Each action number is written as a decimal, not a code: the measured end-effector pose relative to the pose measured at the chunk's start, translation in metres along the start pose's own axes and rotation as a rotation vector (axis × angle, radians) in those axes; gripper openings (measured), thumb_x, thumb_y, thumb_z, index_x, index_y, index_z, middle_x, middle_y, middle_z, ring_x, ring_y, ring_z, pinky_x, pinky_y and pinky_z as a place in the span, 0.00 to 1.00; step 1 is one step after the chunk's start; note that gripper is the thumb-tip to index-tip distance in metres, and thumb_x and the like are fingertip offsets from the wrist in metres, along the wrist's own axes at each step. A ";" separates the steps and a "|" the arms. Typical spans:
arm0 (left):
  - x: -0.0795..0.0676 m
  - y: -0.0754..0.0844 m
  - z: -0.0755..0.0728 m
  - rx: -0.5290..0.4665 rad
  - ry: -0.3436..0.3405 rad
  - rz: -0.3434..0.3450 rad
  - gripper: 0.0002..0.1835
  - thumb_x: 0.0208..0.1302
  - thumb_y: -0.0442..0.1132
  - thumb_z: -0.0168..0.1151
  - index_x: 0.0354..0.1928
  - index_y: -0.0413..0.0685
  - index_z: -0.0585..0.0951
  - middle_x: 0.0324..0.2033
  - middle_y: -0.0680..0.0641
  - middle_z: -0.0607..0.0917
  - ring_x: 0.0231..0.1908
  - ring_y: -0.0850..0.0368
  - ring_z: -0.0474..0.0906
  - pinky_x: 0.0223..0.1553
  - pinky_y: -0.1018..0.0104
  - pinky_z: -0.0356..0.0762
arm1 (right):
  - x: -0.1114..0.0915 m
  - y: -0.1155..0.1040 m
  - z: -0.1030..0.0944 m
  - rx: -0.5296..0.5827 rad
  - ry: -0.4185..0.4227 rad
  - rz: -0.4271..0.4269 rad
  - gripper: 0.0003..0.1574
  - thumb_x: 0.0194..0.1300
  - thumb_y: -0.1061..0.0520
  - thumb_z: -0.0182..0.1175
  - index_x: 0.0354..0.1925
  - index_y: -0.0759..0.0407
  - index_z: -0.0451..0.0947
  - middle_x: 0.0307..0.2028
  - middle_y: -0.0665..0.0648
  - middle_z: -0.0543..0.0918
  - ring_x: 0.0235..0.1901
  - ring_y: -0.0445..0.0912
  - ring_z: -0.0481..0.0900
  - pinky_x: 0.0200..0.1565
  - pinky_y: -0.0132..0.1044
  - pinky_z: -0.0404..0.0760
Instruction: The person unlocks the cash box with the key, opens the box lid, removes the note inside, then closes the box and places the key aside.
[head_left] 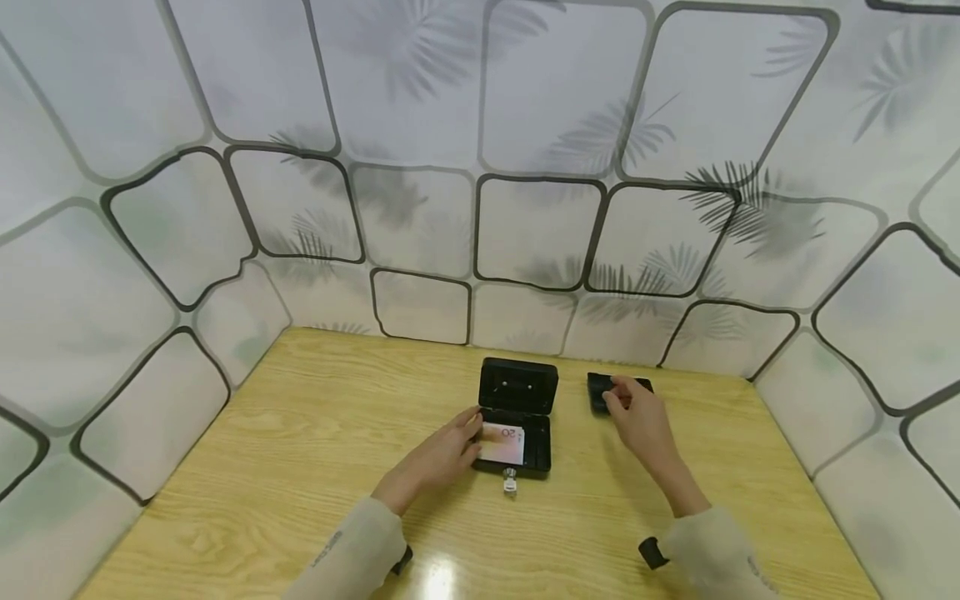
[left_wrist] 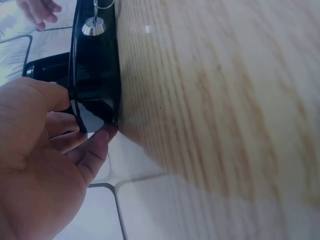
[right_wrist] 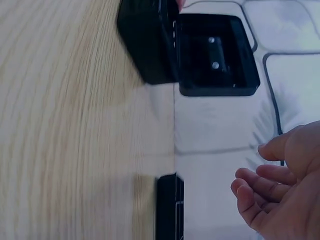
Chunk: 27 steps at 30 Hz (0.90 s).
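Note:
A small black cash box (head_left: 531, 472) stands on the wooden table with its lid (head_left: 517, 396) raised. Inside, at its left, lie pinkish banknotes (head_left: 501, 446) printed with a 20. A key (left_wrist: 95, 12) with a ring sits in the silver lock (left_wrist: 93, 27) on the front wall. My left hand (head_left: 444, 454) grips the box's left side, thumb low by the table and fingers at the rim. To the right of the box lies a flat black rectangular item (head_left: 597, 392). My right hand (head_left: 647, 423) hovers above it, fingers loosely curled, holding nothing; the right wrist view shows a gap between them.
The light wooden table (head_left: 300, 467) reaches back to a pale curtain (head_left: 420, 217) with dark rounded outlines and leaf patterns, which also closes off both sides. Dark straps (head_left: 652, 552) hang under both wrists.

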<state>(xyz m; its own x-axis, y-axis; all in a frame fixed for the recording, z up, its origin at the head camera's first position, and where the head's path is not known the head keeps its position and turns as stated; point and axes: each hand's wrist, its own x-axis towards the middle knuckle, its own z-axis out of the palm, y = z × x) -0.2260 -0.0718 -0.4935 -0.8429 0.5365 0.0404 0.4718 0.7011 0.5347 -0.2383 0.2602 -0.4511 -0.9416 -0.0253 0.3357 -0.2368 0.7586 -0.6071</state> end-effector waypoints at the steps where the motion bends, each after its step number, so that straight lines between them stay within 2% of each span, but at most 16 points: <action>1: 0.000 0.000 0.000 -0.001 0.000 -0.002 0.28 0.80 0.38 0.53 0.74 0.28 0.66 0.77 0.35 0.60 0.72 0.38 0.65 0.70 0.47 0.67 | -0.001 -0.004 0.001 0.006 -0.006 -0.003 0.22 0.76 0.61 0.60 0.61 0.75 0.76 0.42 0.66 0.86 0.41 0.59 0.85 0.41 0.53 0.84; 8: -0.001 0.001 -0.003 -0.011 0.001 -0.001 0.28 0.80 0.37 0.53 0.74 0.28 0.66 0.77 0.35 0.60 0.72 0.37 0.65 0.69 0.46 0.67 | -0.010 -0.031 0.019 0.023 -0.079 -0.016 0.18 0.74 0.62 0.63 0.57 0.71 0.81 0.41 0.60 0.87 0.39 0.53 0.85 0.38 0.47 0.84; 14: -0.001 0.000 -0.001 -0.013 0.007 0.009 0.28 0.80 0.37 0.53 0.73 0.27 0.66 0.77 0.35 0.61 0.72 0.37 0.65 0.69 0.46 0.68 | -0.018 -0.048 0.038 0.038 -0.146 -0.041 0.17 0.71 0.64 0.65 0.55 0.71 0.83 0.37 0.56 0.86 0.34 0.47 0.81 0.31 0.38 0.79; 20: 0.000 -0.001 -0.001 -0.005 0.010 0.017 0.28 0.80 0.38 0.53 0.74 0.27 0.66 0.77 0.35 0.61 0.72 0.38 0.65 0.69 0.46 0.68 | -0.023 -0.061 0.059 0.060 -0.212 -0.029 0.16 0.69 0.65 0.67 0.54 0.69 0.84 0.36 0.55 0.87 0.31 0.43 0.79 0.31 0.37 0.78; 27: 0.000 -0.002 0.000 -0.006 0.010 0.010 0.28 0.80 0.38 0.54 0.74 0.28 0.66 0.77 0.35 0.61 0.72 0.39 0.66 0.69 0.46 0.68 | -0.027 -0.071 0.077 0.023 -0.240 -0.076 0.13 0.66 0.66 0.68 0.49 0.70 0.85 0.34 0.54 0.86 0.29 0.42 0.80 0.33 0.38 0.82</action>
<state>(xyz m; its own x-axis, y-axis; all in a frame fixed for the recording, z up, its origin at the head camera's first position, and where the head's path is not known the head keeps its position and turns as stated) -0.2270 -0.0729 -0.4944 -0.8409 0.5384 0.0544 0.4787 0.6932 0.5389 -0.2150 0.1572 -0.4727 -0.9500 -0.2380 0.2021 -0.3122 0.7334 -0.6039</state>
